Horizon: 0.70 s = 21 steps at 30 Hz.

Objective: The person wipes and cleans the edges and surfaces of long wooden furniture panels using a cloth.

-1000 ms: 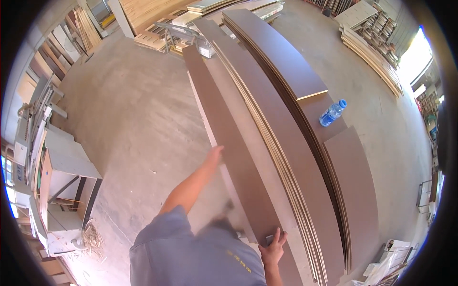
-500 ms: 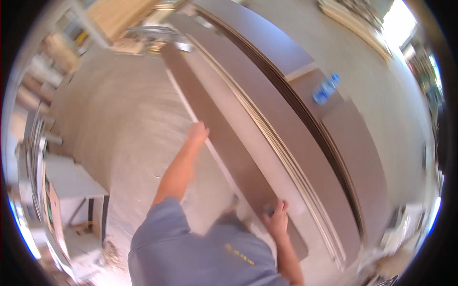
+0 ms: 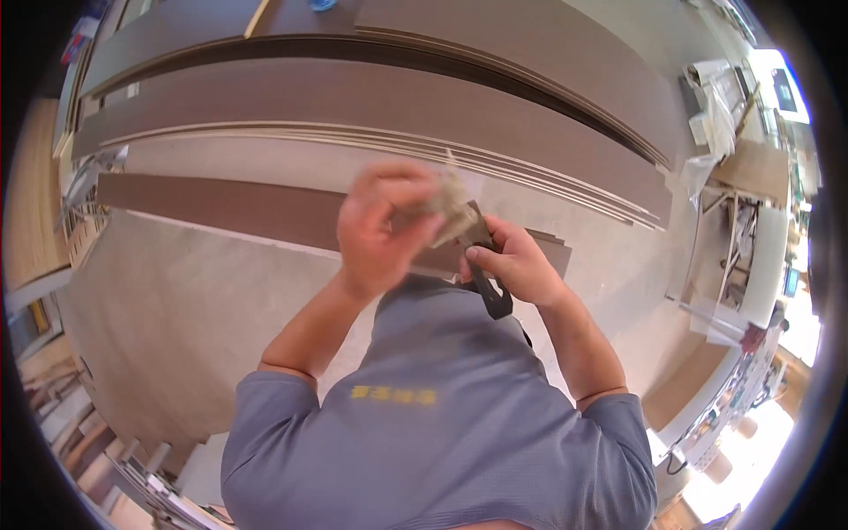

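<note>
Held up in front of my chest, my left hand [image 3: 384, 225] pinches a crumpled beige rag [image 3: 454, 212], blurred by motion. The rag presses on the flat end of a black-handled scraper [image 3: 491, 296]. My right hand [image 3: 521, 265] grips this tool with the thumb on top, its handle end pointing down toward my shirt. Beneath both hands lies a long narrow brown board [image 3: 230, 205] with a pale near edge, partly hidden by my left hand and body.
Beyond the narrow board lie stacked long brown panels [image 3: 371, 97] with pale edges. More brown panels [image 3: 530, 44] sit farther back, near a blue plastic bottle [image 3: 323, 3]. Workbenches with clutter [image 3: 746, 256] stand on the right, and timber pieces [image 3: 53, 406] at lower left.
Both hands have left the narrow board and come together before my chest, now holding the rag and the scraper. My view has turned, so the boards run nearly crosswise.
</note>
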### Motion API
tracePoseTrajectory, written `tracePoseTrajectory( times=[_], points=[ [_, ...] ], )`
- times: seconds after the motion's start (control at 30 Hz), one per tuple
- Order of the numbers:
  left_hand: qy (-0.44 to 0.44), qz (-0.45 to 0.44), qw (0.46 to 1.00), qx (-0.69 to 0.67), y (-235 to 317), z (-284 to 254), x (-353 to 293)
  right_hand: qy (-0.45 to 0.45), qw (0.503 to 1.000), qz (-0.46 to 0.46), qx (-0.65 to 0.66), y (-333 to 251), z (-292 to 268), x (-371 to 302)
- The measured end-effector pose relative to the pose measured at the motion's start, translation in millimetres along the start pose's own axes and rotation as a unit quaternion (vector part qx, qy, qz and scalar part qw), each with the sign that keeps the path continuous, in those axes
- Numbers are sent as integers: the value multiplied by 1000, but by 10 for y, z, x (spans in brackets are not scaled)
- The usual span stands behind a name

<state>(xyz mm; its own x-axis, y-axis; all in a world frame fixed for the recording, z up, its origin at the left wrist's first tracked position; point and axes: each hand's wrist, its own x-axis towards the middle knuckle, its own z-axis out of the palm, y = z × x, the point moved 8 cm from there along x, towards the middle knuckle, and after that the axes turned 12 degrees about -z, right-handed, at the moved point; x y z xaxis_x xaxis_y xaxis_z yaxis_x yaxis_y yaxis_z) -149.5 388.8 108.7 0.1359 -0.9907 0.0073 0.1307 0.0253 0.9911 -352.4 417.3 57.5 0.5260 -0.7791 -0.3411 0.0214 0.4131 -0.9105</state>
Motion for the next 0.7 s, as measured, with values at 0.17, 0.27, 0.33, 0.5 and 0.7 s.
tracePoseTrajectory(
  times=[0.17, 0.27, 0.33, 0.5, 0.7],
  points=[
    [-152, 258, 906, 299, 14, 1324, -134, 35, 999, -16, 7, -42, -597, -433],
    [-151, 157, 902, 373, -467, 1425, 405, 44, 995, -24, 88, -54, -929, -732],
    [-27, 95, 945, 312, -507, 1377, 454, 60, 989, -19, 137, -186, -1215, -892],
    [2, 77, 969, 236, -148, 2299, 44, 106, 940, -8, 324, -44, -1996, -999],
    [-112, 24, 959, 260, -243, 3379, -105, 69, 972, -57, 218, -316, -2215, -1181]
  ],
)
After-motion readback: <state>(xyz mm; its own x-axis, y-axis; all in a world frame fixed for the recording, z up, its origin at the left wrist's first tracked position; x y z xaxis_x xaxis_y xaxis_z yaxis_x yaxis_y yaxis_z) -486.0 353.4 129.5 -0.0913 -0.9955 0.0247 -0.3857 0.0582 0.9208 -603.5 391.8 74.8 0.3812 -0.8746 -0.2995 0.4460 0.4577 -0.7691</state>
